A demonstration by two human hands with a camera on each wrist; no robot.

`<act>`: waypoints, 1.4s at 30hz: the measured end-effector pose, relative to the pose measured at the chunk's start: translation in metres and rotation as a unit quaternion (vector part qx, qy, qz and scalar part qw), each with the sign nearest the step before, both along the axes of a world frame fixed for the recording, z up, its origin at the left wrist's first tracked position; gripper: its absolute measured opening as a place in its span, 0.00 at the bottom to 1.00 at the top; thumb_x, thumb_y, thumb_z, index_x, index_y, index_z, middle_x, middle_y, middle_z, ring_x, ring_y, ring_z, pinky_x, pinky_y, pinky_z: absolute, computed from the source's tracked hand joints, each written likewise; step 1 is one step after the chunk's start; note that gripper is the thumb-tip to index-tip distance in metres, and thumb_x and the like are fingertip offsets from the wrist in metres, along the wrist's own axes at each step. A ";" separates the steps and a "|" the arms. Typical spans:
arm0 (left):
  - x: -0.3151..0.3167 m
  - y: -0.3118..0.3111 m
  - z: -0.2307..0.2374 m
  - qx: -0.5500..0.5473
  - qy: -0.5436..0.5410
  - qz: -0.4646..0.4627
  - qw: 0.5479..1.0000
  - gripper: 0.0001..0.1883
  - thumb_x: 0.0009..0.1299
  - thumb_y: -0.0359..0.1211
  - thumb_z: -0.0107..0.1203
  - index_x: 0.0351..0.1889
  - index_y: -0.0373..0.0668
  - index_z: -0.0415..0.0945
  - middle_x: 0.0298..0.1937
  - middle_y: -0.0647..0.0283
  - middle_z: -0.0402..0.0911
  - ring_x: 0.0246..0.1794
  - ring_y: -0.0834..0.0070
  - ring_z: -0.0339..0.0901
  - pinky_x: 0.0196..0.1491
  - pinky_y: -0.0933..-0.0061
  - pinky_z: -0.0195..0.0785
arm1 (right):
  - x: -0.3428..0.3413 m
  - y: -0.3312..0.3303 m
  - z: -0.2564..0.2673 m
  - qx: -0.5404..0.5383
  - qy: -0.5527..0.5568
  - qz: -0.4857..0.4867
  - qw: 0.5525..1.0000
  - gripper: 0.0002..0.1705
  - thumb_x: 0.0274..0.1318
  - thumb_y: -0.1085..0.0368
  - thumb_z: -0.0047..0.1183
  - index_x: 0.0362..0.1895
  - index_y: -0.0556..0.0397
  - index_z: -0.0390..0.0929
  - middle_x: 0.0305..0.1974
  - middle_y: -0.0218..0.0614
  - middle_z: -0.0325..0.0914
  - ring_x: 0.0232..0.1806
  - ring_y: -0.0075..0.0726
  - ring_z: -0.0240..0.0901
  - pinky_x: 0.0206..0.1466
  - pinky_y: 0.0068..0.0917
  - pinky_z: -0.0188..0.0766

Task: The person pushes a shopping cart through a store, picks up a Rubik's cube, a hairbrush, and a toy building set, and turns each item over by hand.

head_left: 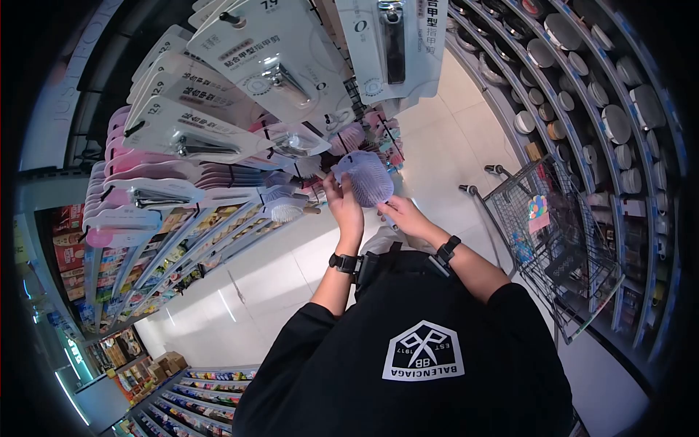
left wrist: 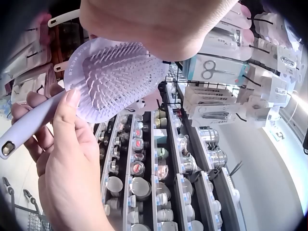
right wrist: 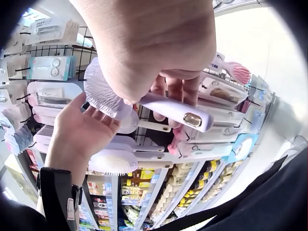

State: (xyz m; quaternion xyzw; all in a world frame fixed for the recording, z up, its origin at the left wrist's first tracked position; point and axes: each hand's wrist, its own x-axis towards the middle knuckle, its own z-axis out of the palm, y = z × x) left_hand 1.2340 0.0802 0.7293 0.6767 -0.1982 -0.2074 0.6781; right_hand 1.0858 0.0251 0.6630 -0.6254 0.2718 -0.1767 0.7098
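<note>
A lilac paddle hairbrush (head_left: 372,182) (left wrist: 120,79) (right wrist: 102,91) is held in front of the hanging goods. My right hand (head_left: 409,221) (left wrist: 72,161) (right wrist: 156,41) grips its handle close to the head, thumb on one side and fingers curled round the other. At the far side of the brush head, my left hand (head_left: 347,211) (left wrist: 149,26) (right wrist: 84,132) touches it with fingers loosely extended. The bristles and the handle's oval gold-coloured inset face the right wrist view.
Packaged nail clippers (head_left: 280,80) and more brushes (head_left: 284,207) hang on hooks ahead and to the left. A wire shopping cart (head_left: 557,233) stands at the right, before shelves of jars and lids (head_left: 619,124). Pale floor tiles (head_left: 262,291) show below.
</note>
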 end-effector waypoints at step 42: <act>-0.242 0.094 -0.136 0.437 -0.193 -0.343 0.809 0.28 0.67 0.44 0.67 0.60 0.40 0.75 0.61 0.44 0.74 0.57 0.52 0.78 0.60 0.55 0.74 | -0.902 0.204 -0.165 0.039 0.447 -0.631 0.633 0.44 0.57 0.77 0.45 0.77 0.41 0.49 0.29 0.56 0.81 0.16 0.49 0.77 0.16 0.43 0.74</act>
